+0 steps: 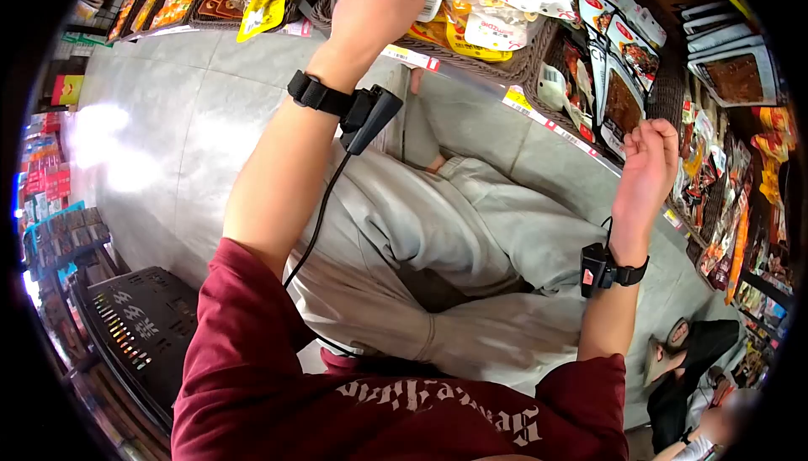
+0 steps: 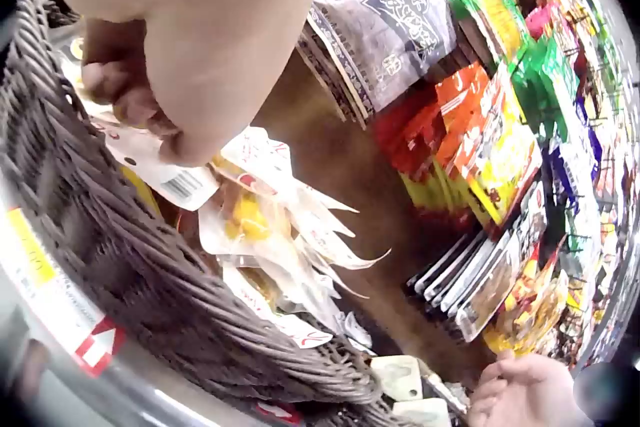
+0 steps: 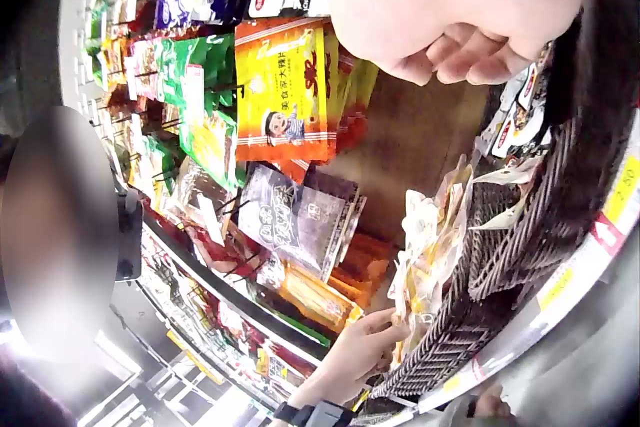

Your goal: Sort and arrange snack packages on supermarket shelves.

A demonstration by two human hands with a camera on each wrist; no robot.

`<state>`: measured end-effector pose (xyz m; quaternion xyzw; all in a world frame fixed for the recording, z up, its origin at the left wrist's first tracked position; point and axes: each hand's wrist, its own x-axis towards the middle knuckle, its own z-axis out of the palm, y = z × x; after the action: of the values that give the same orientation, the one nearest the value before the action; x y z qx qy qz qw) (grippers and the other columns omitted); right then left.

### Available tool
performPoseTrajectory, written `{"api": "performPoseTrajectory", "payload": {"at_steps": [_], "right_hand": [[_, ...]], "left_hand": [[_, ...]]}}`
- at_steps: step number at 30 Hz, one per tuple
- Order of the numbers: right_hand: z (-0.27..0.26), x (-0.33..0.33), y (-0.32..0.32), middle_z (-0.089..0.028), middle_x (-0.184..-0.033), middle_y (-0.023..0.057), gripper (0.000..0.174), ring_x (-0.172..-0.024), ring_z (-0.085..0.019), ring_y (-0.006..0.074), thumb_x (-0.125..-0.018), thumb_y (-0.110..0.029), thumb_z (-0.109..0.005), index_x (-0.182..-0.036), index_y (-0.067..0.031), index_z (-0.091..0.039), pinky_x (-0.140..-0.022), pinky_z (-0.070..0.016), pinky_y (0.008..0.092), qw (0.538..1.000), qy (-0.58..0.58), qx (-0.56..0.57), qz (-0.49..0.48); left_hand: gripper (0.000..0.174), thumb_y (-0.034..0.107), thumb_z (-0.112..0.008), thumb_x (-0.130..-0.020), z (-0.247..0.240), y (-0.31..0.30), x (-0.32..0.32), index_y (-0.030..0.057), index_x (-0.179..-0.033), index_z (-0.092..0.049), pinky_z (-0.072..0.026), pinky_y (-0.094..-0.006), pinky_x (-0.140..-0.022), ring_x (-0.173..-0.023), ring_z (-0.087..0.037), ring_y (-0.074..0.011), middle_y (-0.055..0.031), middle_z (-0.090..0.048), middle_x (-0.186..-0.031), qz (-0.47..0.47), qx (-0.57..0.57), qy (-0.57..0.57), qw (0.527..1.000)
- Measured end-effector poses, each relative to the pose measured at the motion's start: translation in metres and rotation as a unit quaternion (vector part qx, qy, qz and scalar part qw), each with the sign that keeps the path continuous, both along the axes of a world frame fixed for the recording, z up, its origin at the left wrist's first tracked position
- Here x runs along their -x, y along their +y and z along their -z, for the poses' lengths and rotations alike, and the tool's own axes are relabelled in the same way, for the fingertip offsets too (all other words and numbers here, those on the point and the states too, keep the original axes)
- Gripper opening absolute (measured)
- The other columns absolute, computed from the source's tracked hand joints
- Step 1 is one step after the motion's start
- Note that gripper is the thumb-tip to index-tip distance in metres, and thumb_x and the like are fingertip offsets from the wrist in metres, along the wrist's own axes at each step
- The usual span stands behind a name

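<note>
My left hand (image 1: 370, 11) reaches over a wicker basket of white and yellow snack packets (image 1: 497, 30). In the left wrist view, the fingers of that hand (image 2: 190, 57) are bent loosely against a white packet with a barcode (image 2: 175, 182); no firm grip shows. The right wrist view has the left hand (image 3: 365, 342) touching the edge of the packets (image 3: 430, 247). My right hand (image 1: 648, 171) hangs with loosely curled fingers and nothing in it, beside black-and-white packets (image 1: 621, 95). Its fingers (image 3: 470, 52) show bent in the right wrist view.
Hanging packets in orange, yellow (image 3: 285, 97) and green fill the rack behind the baskets. Price labels line the shelf edge (image 1: 572, 137). A black plastic crate (image 1: 139, 326) stands at the lower left. Another person (image 1: 715, 423) is at the lower right. Grey floor tiles (image 1: 227, 82) lie below.
</note>
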<state>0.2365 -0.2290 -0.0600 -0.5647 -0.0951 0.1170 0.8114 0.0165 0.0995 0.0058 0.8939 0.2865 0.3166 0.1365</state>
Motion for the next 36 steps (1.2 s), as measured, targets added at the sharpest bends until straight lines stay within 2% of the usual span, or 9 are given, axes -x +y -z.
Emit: {"api": "performPoseTrajectory", "payload": {"at_steps": [5,8,11,17,21,27,28,31,36], "right_hand": [[-0.007,0.001,-0.003,-0.063,-0.093,0.0022,0.008,-0.082,-0.057,0.0101,-0.096,-0.003,-0.066,-0.103,-0.0055,-0.063,-0.08,-0.0481,0.027,1.0,-0.016,-0.017,0.014],[-0.016,0.005,-0.001,-0.064,-0.091,0.0028,0.01,-0.079,-0.057,0.0104,-0.095,-0.001,-0.067,-0.104,-0.0046,-0.063,-0.077,-0.0487,0.0264,0.999,-0.009,-0.04,0.017],[-0.023,0.012,-0.002,-0.064,-0.09,0.0024,0.011,-0.078,-0.057,0.01,-0.094,-0.001,-0.067,-0.104,-0.0044,-0.064,-0.077,-0.0479,0.0257,0.999,-0.011,-0.044,0.014],[-0.031,0.018,-0.001,-0.063,-0.089,0.0006,0.011,-0.078,-0.056,0.0093,-0.092,-0.004,-0.069,-0.103,-0.0048,-0.065,-0.075,-0.0458,0.0243,0.999,-0.031,-0.03,0.008],[-0.03,0.02,-0.001,-0.065,-0.089,-0.0008,0.009,-0.078,-0.056,0.0082,-0.094,-0.006,-0.069,-0.103,-0.0065,-0.066,-0.075,-0.0456,0.024,0.999,-0.043,-0.016,0.003],[-0.047,0.042,0.009,-0.071,-0.103,0.004,0.025,-0.089,-0.065,0.0113,-0.102,-0.02,-0.062,-0.121,-0.0044,-0.065,-0.084,-0.0514,0.0273,0.99,-0.001,0.013,-0.144],[-0.049,0.043,0.009,-0.072,-0.111,0.0067,0.034,-0.097,-0.067,0.0127,-0.106,-0.028,-0.058,-0.128,-0.0033,-0.063,-0.088,-0.053,0.0297,0.974,0.0,0.0,-0.225],[-0.043,0.058,0.019,-0.072,-0.113,0.0066,0.035,-0.099,-0.068,0.0119,-0.106,-0.03,-0.06,-0.129,-0.0033,-0.063,-0.088,-0.0534,0.0297,0.968,0.024,-0.005,-0.248],[-0.04,0.059,0.024,-0.072,-0.104,0.0029,0.025,-0.092,-0.07,0.0109,-0.103,-0.021,-0.068,-0.121,-0.0036,-0.066,-0.084,-0.0541,0.0256,0.979,0.017,0.02,-0.204]], "left_hand": [[0.049,0.017,-0.069,-0.086,-0.005,0.007,-0.007,0.0078,-0.133,-0.063,-0.0543,-0.052,-0.082,-0.094,-0.069,-0.0438,-0.0273,-0.07,-0.103,-0.02,0.043,0.046,0.998],[0.035,0.034,-0.072,-0.091,0.021,0.03,-0.044,0.0164,-0.121,-0.076,-0.0539,-0.0408,-0.066,-0.068,-0.068,-0.0295,-0.0099,-0.065,-0.069,0.003,-0.021,0.005,1.0],[0.034,0.032,-0.076,-0.09,0.019,0.02,-0.04,0.0149,-0.12,-0.076,-0.0511,-0.036,-0.061,-0.059,-0.063,-0.0224,-0.007,-0.063,-0.065,0.026,0.016,0.014,0.999],[0.034,0.032,-0.077,-0.09,0.005,-0.009,-0.041,0.013,-0.118,-0.076,-0.0516,-0.0315,-0.065,-0.064,-0.065,-0.0167,-0.0051,-0.065,-0.067,0.038,0.038,-0.026,0.998],[0.031,0.023,-0.075,-0.091,-0.003,-0.023,-0.05,0.0113,-0.12,-0.075,-0.054,-0.0297,-0.078,-0.079,-0.07,-0.0182,-0.007,-0.073,-0.082,0.068,-0.034,-0.091,0.993],[0.045,0.002,-0.079,-0.077,-0.021,-0.081,-0.046,0.0055,-0.121,-0.073,-0.0524,-0.0353,-0.098,-0.108,-0.07,-0.0274,-0.0096,-0.076,-0.117,0.291,-0.074,-0.196,0.934],[0.042,0.001,-0.078,-0.075,-0.02,-0.091,-0.048,0.0071,-0.117,-0.074,-0.0538,-0.0378,-0.095,-0.108,-0.07,-0.0287,-0.0095,-0.075,-0.114,0.323,-0.066,-0.193,0.924],[0.037,0.001,-0.076,-0.081,-0.01,-0.111,-0.049,0.0039,-0.118,-0.073,-0.0555,-0.0421,-0.096,-0.112,-0.07,-0.0334,-0.012,-0.075,-0.114,0.424,-0.06,-0.141,0.892],[0.046,-0.011,-0.064,-0.081,0.002,-0.122,-0.046,0.003,-0.124,-0.071,-0.0567,-0.0438,-0.09,-0.105,-0.069,-0.0374,-0.0156,-0.072,-0.112,0.437,0.049,-0.095,0.893]]}}
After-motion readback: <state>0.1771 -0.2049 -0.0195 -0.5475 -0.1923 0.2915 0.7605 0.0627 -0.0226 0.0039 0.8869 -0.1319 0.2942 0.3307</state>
